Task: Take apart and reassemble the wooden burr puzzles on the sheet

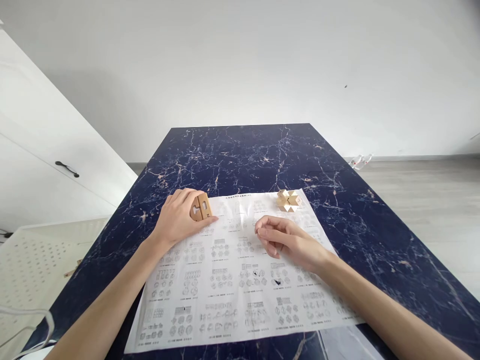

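Observation:
At the sheet's upper left corner, my left hand (180,214) is closed around a wooden puzzle block (203,206) with cut-out slots and a dark mark on its face. My fingers hide part of the block. My right hand (282,239) is over the middle right of the printed paper sheet (228,235), its fingers curled in toward the thumb and no object showing in them. Just beyond it, near the sheet's upper right corner, stands a wooden interlocking burr puzzle (288,200). Rows of small puzzle diagrams cover the creased sheet.
The sheet lies on a dark blue marble-patterned table (240,155). A white cabinet (56,130) is at the left, above a perforated white surface (56,255) beside the table. White cables (47,320) run at the lower left. A clear plastic item (362,161) lies on the floor at right.

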The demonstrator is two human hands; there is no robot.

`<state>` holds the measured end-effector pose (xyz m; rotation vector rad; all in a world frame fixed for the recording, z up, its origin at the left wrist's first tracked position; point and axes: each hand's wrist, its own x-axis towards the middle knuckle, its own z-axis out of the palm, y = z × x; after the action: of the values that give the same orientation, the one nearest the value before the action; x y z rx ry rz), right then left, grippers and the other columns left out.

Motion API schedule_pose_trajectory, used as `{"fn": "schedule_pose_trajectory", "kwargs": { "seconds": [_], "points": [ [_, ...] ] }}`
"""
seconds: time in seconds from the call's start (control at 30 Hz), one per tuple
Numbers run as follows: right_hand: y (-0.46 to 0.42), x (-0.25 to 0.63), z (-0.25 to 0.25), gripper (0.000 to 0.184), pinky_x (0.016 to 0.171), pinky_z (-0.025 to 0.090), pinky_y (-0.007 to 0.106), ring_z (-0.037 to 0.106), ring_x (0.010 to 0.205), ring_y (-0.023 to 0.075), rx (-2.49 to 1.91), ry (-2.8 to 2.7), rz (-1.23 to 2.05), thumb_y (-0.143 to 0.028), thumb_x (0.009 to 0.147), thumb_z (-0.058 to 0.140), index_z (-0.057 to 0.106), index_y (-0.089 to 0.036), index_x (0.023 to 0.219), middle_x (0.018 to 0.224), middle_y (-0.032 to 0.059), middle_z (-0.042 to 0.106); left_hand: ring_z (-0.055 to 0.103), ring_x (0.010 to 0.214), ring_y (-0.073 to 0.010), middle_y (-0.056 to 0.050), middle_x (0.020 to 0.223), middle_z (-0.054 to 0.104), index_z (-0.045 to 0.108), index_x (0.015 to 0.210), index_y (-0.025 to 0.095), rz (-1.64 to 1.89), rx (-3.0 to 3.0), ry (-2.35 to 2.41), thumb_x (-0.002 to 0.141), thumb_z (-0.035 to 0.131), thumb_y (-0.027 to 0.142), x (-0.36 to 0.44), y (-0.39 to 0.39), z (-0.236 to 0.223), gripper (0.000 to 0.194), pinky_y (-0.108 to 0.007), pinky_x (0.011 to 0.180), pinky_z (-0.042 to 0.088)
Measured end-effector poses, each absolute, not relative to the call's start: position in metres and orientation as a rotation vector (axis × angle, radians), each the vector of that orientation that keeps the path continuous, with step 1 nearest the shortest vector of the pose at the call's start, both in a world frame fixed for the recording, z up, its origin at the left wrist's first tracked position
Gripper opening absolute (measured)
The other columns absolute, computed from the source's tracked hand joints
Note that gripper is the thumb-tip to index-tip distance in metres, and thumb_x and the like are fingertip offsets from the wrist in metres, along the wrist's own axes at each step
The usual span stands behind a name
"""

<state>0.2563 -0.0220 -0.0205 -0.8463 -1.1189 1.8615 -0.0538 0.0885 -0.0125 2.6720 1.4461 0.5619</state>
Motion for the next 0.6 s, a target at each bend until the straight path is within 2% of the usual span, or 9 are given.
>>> {"fn": "schedule_pose_trajectory", "kwargs": {
  "seconds": [0.27,0.6],
  "points": [
    [-0.022,0.255,-0.020,0.029,0.059,0.035,0.031,0.044,0.057,0.0110,-0.862,-1.129,1.861,-0.046,0.099,0.080,0.067,-0.021,0.101,0.068,-0.0052,0.053,0.062,0.129,-0.0404,-0.016,0.136,0.071,0.061,0.139,0.021,0.707,2.633,1.445,0.089,0.072,0.076,-0.052,0.085,-0.017,0.075,-0.061,0.112,0.050],
    [-0.023,0.256,-0.023,0.026,0.059,0.033,0.030,0.046,0.058,0.0105,-0.855,-1.139,1.855,-0.043,0.100,0.079,0.068,-0.019,0.102,0.069,-0.0052,0.054,0.064,0.127,-0.0366,-0.015,0.136,0.071,0.057,0.146,0.022,0.580,2.733,0.801,0.085,0.079,0.073,-0.026,0.058,-0.010,0.083,-0.056,0.112,0.052]
  ]
}}
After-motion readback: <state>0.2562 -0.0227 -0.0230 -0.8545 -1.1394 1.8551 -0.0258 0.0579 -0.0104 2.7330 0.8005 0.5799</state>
